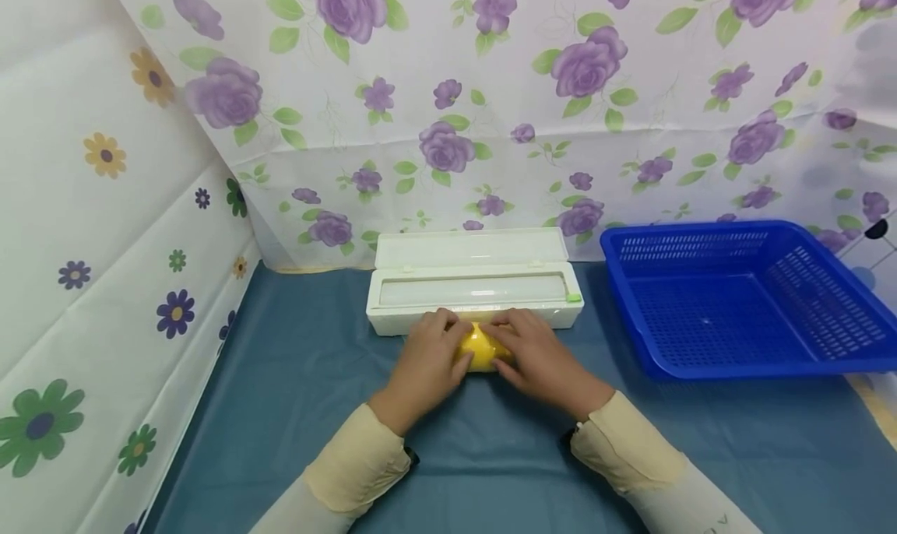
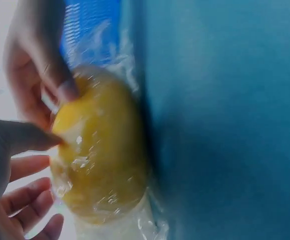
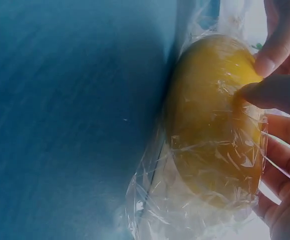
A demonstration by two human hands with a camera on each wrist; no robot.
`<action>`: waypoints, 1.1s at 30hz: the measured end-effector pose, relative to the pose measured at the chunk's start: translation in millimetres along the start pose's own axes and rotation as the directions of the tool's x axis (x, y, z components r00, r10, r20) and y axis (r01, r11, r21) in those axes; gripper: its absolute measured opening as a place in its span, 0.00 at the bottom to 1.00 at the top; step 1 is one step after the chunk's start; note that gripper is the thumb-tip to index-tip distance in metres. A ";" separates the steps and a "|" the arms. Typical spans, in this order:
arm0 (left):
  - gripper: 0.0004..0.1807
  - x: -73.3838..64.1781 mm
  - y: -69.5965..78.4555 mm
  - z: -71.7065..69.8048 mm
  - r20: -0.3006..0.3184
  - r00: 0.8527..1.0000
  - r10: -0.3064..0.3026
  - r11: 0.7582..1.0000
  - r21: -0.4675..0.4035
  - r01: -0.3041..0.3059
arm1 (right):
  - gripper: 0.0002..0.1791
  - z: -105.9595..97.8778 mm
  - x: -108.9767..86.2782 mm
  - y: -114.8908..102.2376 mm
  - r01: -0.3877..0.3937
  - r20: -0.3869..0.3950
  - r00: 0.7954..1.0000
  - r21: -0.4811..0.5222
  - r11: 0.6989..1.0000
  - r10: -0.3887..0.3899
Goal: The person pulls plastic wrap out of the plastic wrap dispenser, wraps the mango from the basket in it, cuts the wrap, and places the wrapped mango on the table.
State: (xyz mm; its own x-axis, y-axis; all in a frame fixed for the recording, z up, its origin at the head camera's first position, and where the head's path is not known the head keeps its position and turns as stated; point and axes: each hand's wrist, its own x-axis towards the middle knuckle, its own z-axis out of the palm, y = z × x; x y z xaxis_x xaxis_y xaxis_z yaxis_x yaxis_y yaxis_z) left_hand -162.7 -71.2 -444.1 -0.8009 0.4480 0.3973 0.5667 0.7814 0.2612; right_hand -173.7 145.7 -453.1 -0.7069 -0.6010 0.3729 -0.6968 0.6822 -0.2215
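A smooth yellow oval fruit (image 1: 482,349), its exact kind unclear, lies on the table in clear cling film (image 3: 157,207). My left hand (image 1: 429,360) holds its left side, with the thumb (image 2: 35,138) on the near face and the fingers over the far side. From the right, my right hand (image 1: 545,360) grips it the same way, its thumb (image 3: 274,94) pressing the wrapped surface. Loose film gathers at both ends of the fruit. Just behind the hands stands a white cling film box (image 1: 392,321), lid raised, a film roll (image 1: 476,290) inside.
A blue plastic basket (image 1: 631,324) stands on the right of the blue-green tablecloth (image 1: 483,464). Flowered sheets (image 1: 392,129) hang behind and on the left. A green slider (image 1: 574,297) sits at the box's right end.
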 end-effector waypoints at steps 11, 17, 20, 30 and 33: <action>0.26 -3.7 16.9 4.1 0.038 0.999 -0.032 0.975 0.221 0.023 | 0.29 5.2 3.7 6.1 -0.004 -0.045 0.999 0.004 1.000 0.004; 0.36 -8.4 17.6 4.7 0.065 0.998 -0.016 0.963 0.271 -0.002 | 0.26 9.1 1.8 11.1 0.015 -0.084 0.996 0.014 1.000 -0.013; 0.39 -10.4 16.1 6.1 0.068 0.998 0.007 0.958 0.285 -0.027 | 0.24 10.1 0.8 12.7 0.008 -0.093 0.996 0.024 1.000 -0.006; 0.31 -8.7 9.0 5.4 0.003 0.997 0.071 0.948 0.312 -0.069 | 0.23 3.0 1.2 9.6 -0.001 -0.113 0.994 0.063 0.998 0.008; 0.35 -7.4 7.0 0.5 0.025 0.998 0.062 0.961 0.267 -0.067 | 0.28 0.6 1.0 8.1 0.018 -0.113 0.994 0.056 0.998 -0.012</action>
State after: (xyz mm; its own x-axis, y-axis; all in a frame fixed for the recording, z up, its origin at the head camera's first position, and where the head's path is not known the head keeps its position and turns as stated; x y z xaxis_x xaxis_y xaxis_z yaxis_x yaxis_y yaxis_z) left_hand -152.8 -68.8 -445.6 -0.7687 0.5064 0.3908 0.5466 0.8374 -0.0101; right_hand -180.1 150.3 -455.0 -0.6804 -0.5581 0.4749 -0.7153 0.6467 -0.2649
